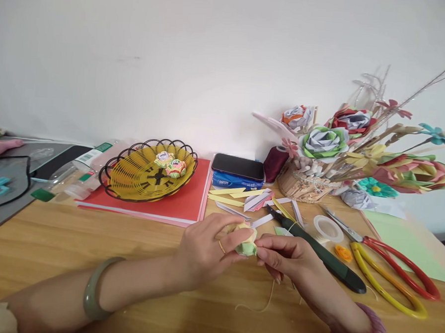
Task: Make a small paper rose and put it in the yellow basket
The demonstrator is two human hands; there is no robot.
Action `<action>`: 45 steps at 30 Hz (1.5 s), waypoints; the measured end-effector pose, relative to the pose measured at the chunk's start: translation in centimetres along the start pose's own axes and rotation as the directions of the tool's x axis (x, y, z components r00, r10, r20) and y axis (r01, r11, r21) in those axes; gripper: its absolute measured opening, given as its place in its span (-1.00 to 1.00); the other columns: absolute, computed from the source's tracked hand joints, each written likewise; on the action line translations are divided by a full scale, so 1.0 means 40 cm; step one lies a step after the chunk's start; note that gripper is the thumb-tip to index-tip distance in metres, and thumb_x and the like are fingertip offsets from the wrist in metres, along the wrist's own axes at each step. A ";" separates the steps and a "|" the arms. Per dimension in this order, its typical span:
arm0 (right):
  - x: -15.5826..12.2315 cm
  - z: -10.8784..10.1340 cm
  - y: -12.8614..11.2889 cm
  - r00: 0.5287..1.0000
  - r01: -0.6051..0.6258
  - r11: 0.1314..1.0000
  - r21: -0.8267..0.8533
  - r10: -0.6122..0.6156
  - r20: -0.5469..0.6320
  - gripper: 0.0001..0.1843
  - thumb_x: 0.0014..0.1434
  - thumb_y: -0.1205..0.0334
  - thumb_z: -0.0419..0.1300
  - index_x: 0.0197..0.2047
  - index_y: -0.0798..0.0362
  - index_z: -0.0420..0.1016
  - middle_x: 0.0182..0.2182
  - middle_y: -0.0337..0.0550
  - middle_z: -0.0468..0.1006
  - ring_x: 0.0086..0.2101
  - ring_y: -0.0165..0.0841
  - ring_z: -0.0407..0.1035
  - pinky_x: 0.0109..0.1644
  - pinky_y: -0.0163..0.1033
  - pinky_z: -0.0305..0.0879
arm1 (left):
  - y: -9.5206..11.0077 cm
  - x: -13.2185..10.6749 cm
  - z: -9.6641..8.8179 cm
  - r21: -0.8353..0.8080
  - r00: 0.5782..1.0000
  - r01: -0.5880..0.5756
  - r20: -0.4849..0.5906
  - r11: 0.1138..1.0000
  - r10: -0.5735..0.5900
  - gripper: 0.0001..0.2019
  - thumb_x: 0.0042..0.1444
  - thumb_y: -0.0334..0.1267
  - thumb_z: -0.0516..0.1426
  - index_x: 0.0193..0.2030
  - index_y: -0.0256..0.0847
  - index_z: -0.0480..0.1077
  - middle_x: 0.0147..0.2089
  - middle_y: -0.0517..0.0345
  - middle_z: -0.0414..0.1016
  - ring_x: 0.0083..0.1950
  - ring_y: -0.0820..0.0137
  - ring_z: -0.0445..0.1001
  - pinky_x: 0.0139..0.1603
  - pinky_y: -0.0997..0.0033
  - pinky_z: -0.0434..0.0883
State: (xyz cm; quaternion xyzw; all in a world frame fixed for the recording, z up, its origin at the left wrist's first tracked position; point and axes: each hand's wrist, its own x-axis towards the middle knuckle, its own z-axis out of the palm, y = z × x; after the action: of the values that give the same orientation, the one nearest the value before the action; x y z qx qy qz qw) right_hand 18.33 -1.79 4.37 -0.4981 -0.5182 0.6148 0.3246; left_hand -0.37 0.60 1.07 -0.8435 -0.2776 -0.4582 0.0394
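Observation:
My left hand (pixel 203 247) is closed around a small folded paper flower (pixel 247 239), yellow and pale green, just above the wooden table (pixel 54 247). My right hand (pixel 287 257) pinches the flower's right side, and a thin thread (pixel 265 300) hangs from it onto the table. A ring is on the left hand and a green bangle (pixel 96 288) on that wrist. Just behind the hands lie loose paper strips (pixel 243 197) and a dark green craft knife (pixel 322 256).
A yellow wire basket (pixel 132 181) holding two paper flowers sits on red card (pixel 176 204). A phone (pixel 238 166) lies on a tissue pack. At right are a paper-flower bouquet (pixel 331 147), tape roll (pixel 327 228), scissors (pixel 392 265) and green paper (pixel 408 241).

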 end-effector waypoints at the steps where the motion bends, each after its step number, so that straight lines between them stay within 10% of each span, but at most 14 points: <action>1: 0.000 -0.001 0.001 1.000 -0.005 1.000 0.005 0.005 0.006 -0.66 -0.11 -0.04 0.31 -0.46 0.12 0.57 -0.58 -0.27 0.39 -0.64 -0.58 0.07 -0.58 -0.39 -0.03 | 0.000 0.000 0.000 -0.005 1.000 0.002 -0.001 1.000 -0.002 -0.69 0.05 -0.19 0.16 -0.07 -0.19 0.28 -0.13 0.01 0.47 -0.18 0.36 0.47 -0.29 0.40 0.46; 45: 0.008 0.005 0.014 0.997 -0.071 0.937 0.341 0.068 0.022 -0.80 -0.22 0.14 0.42 -0.50 0.08 0.63 -0.64 -0.23 0.50 -0.72 -0.62 0.21 -0.65 -0.45 0.10 | 0.007 0.003 -0.001 -0.146 0.997 0.079 -0.015 0.986 -0.082 -0.70 0.06 -0.19 0.15 -0.07 -0.21 0.31 -0.15 -0.01 0.47 -0.15 0.35 0.49 -0.26 0.39 0.49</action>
State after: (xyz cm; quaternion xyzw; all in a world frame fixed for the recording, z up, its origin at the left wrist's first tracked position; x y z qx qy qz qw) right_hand 18.11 -1.71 3.74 -0.4492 -0.3872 0.7089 0.3818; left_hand -0.19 0.40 1.25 -0.8274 -0.2770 -0.4871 -0.0378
